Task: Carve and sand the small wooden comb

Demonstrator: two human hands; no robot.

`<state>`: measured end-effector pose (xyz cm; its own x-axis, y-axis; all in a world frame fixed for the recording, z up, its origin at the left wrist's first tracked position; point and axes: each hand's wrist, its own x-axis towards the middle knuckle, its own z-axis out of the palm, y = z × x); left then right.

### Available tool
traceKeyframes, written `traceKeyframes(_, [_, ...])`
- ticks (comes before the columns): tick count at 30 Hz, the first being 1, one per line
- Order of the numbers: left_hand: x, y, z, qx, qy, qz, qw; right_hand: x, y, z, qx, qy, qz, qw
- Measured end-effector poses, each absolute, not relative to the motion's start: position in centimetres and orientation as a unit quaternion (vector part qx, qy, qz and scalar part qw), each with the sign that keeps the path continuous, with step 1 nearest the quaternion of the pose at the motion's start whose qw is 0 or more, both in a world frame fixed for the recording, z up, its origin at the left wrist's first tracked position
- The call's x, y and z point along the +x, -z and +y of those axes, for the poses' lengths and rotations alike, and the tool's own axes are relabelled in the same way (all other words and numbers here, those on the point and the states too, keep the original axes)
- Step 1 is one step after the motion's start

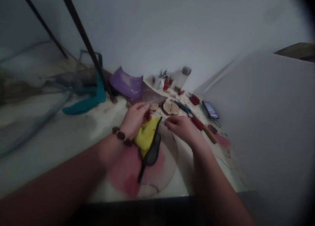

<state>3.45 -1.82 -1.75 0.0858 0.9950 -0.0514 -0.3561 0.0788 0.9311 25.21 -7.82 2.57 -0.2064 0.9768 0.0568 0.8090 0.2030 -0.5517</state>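
My left hand (136,118), with a beaded bracelet on the wrist, is closed at the upper edge of a yellow fabric piece (146,134) with black edging. A dark grey oval patch (153,151) lies along the fabric's right side. Just beyond my left fingertips is a small pale comb-like piece (154,106); whether they touch it I cannot tell. My right hand (180,126) is to the right of the fabric, thumb and fingers pinched together. Anything between them is too small or blurred to make out. Under the fabric lies a round pink-and-white surface (123,176).
A teal tool-like frame (86,105) and purple curved sheet (128,82) stand at left. Behind are a wood slice (171,108), white cup (157,82) and clear bottle (182,79). Red-handled tools (197,123) and a phone (210,109) lie right, near the wall.
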Motion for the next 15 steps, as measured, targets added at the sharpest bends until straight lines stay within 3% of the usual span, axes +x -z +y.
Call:
traceKeyframes(4, [3.3,1.6,-1.8,0.416,-0.554,0.390,0.607,29.6,-2.9,-7.3,-0.716,-0.101,-0.685,0.085])
traceKeyframes(8, [3.3,1.6,-2.0,0.428,-0.552,0.376,0.609,31.1,-1.3,-6.6,-0.730,-0.093,-0.677,0.017])
traceKeyframes(13, [3.4,1.2,-2.4,0.423,-0.554,0.375,0.611,30.8,-0.9,-6.1,-0.736,-0.083,-0.670,0.060])
traceKeyframes(15, [3.5,0.9,-2.7,0.427,-0.548,0.372,0.615,30.0,-1.1,-6.4,-0.744,-0.121,-0.631,0.185])
